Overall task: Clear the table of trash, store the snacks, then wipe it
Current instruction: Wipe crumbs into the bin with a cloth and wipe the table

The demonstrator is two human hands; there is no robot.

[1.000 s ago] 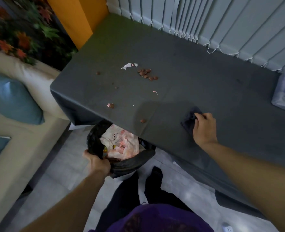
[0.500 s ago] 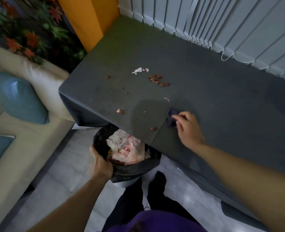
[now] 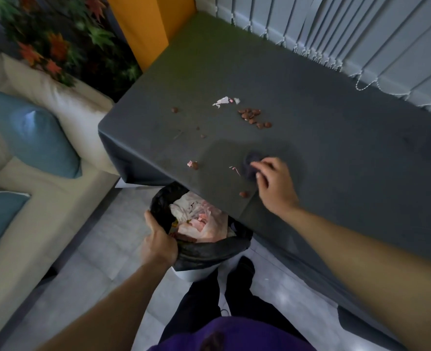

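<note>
Since one second ago, my right hand (image 3: 276,184) has travelled left along the near edge of the tabletop (image 3: 336,148), carrying the cloth (image 3: 250,163) with it. The fingers are curled over the cloth, which now appears bunched at the fingertips rather than spread; blur prevents a firmer reading. A pink scrap (image 3: 234,170) lies just beside the cloth on its left, and a single nut (image 3: 243,194) sits between the cloth and the near edge. My left hand (image 3: 158,240) keeps its clenched grip on the rim of the bin (image 3: 209,249), as before. The bin stands below the near edge, its far side hidden by the overhang. Further in from the edge lie a cluster of nuts (image 3: 253,117) and a white paper scrap (image 3: 222,101). A sofa (image 3: 32,211) adjoins the left edge; blinds (image 3: 361,34) hang along the far edge.
</note>
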